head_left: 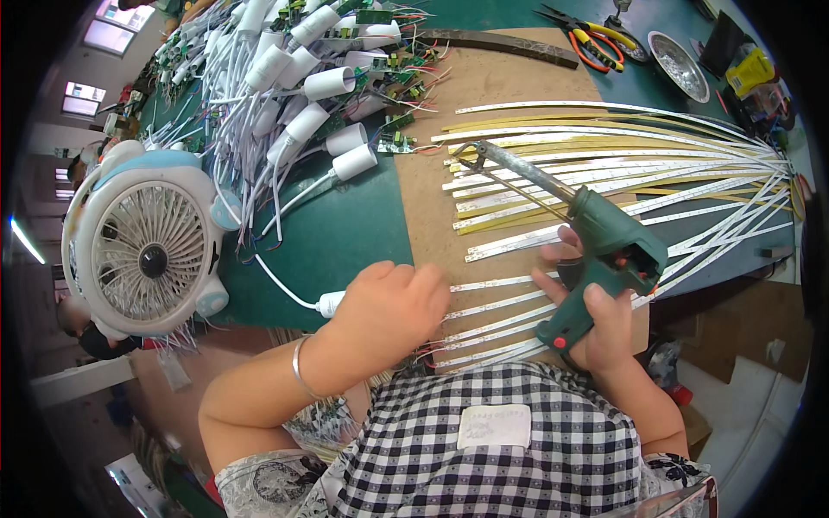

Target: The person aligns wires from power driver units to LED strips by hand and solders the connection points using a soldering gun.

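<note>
Black-and-white checked apron (397, 466), pale rectangular patch (495, 427) – slim silver bangle (296, 364) – patterned black-and-white sleeves (266, 479).

Fan (154, 259) left, strips (622, 176) right, dish (676, 60) behind

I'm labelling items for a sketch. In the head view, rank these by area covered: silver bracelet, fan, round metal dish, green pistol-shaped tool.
1. Fan
2. Green pistol-shaped tool
3. Round metal dish
4. Silver bracelet

This is apparent size only; nearness to the camera may distort true sizes.
</note>
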`<state>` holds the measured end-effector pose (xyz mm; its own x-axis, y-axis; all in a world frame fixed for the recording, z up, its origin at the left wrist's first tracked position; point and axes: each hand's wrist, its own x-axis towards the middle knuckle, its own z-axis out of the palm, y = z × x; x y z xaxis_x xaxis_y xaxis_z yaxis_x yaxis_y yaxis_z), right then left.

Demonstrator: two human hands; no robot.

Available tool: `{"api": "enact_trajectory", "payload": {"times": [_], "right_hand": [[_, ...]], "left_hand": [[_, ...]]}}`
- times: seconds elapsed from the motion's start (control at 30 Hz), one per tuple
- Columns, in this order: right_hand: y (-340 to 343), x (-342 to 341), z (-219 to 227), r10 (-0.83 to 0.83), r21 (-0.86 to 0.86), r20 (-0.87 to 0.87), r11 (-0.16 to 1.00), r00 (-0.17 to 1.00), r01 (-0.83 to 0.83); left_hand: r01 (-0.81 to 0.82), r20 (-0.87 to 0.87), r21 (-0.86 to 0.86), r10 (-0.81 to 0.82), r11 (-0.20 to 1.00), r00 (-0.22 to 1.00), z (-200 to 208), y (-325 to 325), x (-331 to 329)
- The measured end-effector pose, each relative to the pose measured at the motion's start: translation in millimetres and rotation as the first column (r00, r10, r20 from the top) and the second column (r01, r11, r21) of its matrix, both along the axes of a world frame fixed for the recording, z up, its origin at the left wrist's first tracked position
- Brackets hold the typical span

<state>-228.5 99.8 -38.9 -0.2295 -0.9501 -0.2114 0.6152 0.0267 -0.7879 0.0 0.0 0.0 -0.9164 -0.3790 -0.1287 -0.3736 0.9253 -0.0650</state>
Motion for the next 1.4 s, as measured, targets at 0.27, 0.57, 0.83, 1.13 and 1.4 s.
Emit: {"api": "enact_trajectory", "payload": {"times": [0.27,0.57,0.83,1.13,1.4], "right_hand": [[1.2,4.2,1.1,0.010,0.018,0.053,1.000,0.999,-0.011],[0.8,3.1,2.0,0.005,0.007,0.015,1.000,1.000,-0.005],[1.2,1.4,-2.6,0.020,0.013,-0.051,1.000,0.998,-0.019],[20.8,-13.7,19.6,0.009,0.086,-0.165,0.996,0.986,0.006],[82.8,-39.3,44.1,0.227,0.322,-0.559,0.946,0.798,-0.043]], "left_hand": [[-0.304,-0.408,0.431,0.484,0.850,0.774,-17.0,7.3,3.3],[-0.173,-0.449,0.398,0.356,0.901,0.820,-20.9,1.4,4.9],[-0.220,-0.454,0.363,0.378,0.906,0.807,-30.7,8.7,-1.3],[-0.192,-0.500,0.405,0.392,0.894,0.772,-35.9,11.0,8.7],[-0.261,-0.442,0.398,0.433,0.880,0.786,-31.4,14.3,7.6]]}}
